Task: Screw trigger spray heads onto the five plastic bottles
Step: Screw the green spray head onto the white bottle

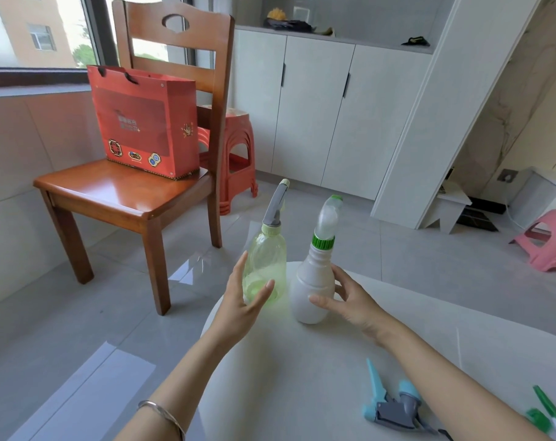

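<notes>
Two bottles stand upright side by side on the far part of a white round table (pixel 302 377). The clear green bottle (pixel 265 259) carries a grey trigger spray head (pixel 276 202) on a pale green collar. The white bottle (pixel 315 281) carries a translucent spray head (pixel 329 214) on a bright green collar. My left hand (pixel 238 300) cups the green bottle from the left, with the thumb across its front. My right hand (pixel 350 300) wraps loosely around the white bottle from the right, and its thumb tip touches the bottle.
A loose blue and grey spray head (pixel 394 405) lies on the table near the front. A green spray head (pixel 545 415) lies at the bottom right edge. Beyond the table are a wooden chair (pixel 121 192) with a red bag (pixel 146 122), red stools and a pink stool (pixel 550 243).
</notes>
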### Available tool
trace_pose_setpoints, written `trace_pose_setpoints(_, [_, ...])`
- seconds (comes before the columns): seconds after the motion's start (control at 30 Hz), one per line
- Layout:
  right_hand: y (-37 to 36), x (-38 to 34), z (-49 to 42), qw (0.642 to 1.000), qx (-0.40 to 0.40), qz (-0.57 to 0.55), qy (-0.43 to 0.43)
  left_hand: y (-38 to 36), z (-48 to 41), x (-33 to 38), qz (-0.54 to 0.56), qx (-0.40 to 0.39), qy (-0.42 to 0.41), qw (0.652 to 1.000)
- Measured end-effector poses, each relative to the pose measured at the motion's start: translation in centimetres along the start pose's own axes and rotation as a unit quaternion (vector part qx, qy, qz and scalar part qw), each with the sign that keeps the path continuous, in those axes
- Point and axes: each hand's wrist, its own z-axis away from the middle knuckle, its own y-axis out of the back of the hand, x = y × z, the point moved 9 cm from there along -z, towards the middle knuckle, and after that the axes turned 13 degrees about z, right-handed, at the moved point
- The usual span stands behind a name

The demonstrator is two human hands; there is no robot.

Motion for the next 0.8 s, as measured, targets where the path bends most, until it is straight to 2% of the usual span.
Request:
trace_pose_setpoints(0.27, [-0.6,0.6,-0.6,0.999,0.033,0.039,-0.007,-0.1,0.0,0.0,0.0,-0.007,-0.001,1.0])
trace_pose_setpoints(0.8, [-0.3,-0.1,0.1,0.998,0.057,0.017,0.022,0.3,0.5,-0.4,-0.019,0.003,0.009,1.0])
